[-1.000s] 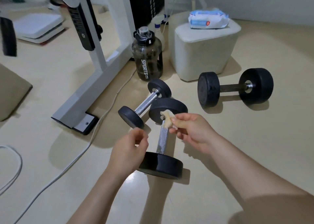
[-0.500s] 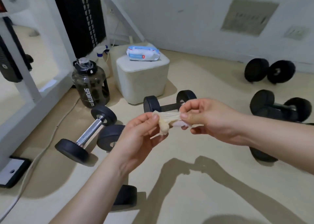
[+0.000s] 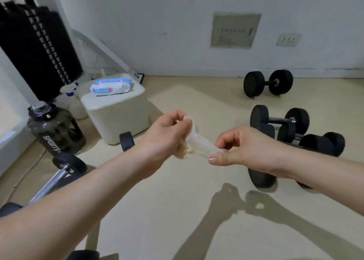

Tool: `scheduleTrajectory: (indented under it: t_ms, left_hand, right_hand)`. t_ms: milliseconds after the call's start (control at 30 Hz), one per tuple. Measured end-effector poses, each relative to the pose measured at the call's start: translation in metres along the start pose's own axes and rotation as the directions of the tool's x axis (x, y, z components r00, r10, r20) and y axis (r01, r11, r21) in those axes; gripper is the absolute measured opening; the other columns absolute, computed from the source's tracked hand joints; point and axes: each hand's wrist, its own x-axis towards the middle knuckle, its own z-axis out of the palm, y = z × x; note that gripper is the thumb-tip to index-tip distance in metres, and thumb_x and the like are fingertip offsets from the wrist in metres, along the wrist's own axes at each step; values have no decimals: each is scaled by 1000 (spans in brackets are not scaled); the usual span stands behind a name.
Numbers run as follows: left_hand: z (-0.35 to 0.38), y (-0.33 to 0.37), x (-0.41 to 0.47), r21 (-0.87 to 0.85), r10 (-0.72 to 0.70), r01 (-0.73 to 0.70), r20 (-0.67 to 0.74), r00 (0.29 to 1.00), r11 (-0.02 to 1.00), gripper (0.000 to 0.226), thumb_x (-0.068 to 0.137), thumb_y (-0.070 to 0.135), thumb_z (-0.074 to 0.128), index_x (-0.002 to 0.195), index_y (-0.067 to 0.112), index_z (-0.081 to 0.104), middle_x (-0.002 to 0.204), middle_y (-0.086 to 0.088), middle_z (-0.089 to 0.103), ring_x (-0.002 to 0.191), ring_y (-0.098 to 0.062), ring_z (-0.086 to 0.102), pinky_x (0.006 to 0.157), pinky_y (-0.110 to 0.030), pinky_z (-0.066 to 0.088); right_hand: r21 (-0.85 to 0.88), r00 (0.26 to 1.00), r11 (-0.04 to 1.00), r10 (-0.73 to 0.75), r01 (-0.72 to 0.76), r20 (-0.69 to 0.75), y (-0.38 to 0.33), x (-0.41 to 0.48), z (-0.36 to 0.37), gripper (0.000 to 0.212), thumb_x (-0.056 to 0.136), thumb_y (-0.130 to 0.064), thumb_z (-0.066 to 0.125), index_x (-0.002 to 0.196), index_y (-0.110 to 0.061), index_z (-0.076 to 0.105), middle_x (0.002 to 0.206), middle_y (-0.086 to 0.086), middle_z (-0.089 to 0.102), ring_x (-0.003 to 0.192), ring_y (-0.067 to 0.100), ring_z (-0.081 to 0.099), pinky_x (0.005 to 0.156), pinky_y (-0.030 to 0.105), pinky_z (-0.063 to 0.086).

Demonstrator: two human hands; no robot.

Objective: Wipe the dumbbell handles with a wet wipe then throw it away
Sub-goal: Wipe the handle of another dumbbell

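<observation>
A crumpled, yellowed wet wipe (image 3: 197, 144) is stretched in the air between both hands. My left hand (image 3: 167, 135) grips one end and my right hand (image 3: 238, 148) pinches the other end. A chrome-handled dumbbell (image 3: 59, 176) lies on the floor at the lower left, partly behind my left forearm. Another dumbbell's black end (image 3: 127, 141) shows behind my left wrist. Several black dumbbells (image 3: 291, 129) lie to the right, one more (image 3: 267, 83) stands near the wall.
A pack of wipes (image 3: 110, 86) lies on a cream box (image 3: 118, 112). A dark sports bottle (image 3: 55, 129) and spray bottles (image 3: 72, 100) stand at the left beside a white gym machine frame (image 3: 7, 133). Beige floor lies below my hands.
The view has swung up and right away from the chrome dumbbells. Both hands rose and pulled the wipe further apart between them.
</observation>
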Motion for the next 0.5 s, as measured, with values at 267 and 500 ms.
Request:
scheduleTrajectory:
  t_ms: [267,500]
  left_hand:
    - [155,10,59,196,127,-123,-8,992,973,20,99,35,45,92,17,48,50,0,55,40,-17,44,39,-24,36]
    - [287,-22,98,-78,41,-62,-245,969,995,15,99,23,47,88,13,52,69,-3,60,58,-12,56,55,-27,49]
  right_hand:
    - [894,997,448,61,5,-36,75,-24,-113,12,90,-17,51,97,-9,57,97,14,64,82,23,65,67,34,53]
    - [958,915,244,335,147,-226,179,-34,-177,20,93,-19,55,110,-8,58,93,10,63,65,12,53,41,16,36]
